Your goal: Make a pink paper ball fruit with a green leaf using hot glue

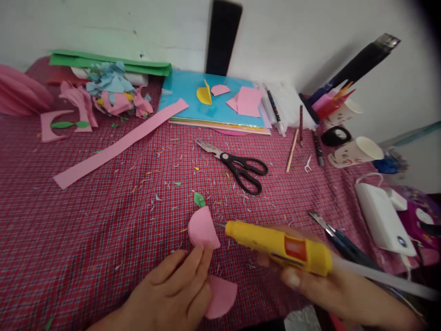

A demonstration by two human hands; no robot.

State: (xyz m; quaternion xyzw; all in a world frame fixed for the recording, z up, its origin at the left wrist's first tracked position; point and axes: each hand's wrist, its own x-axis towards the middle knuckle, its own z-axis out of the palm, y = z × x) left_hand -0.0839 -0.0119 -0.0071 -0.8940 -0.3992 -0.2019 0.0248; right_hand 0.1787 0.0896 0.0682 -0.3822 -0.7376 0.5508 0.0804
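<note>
My right hand (320, 287) grips a yellow glue gun (279, 246) with its nozzle pointing left at a pink paper petal (202, 228). My left hand (172, 289) pinches that petal at its lower edge, fingers closed on it. A small green paper leaf (199, 199) sticks out above the petal. Another pink paper piece (220, 296) lies under my left hand on the red checked cloth (86, 239).
Black-handled scissors (237, 168) lie beyond the petal. A long pink paper strip (120, 145) lies to the left. A stack of coloured paper sheets (213, 103) sits at the back. Paper cups (354, 151), pens and a white box (382, 220) crowd the right side. Paper scraps (110, 94) are piled at back left.
</note>
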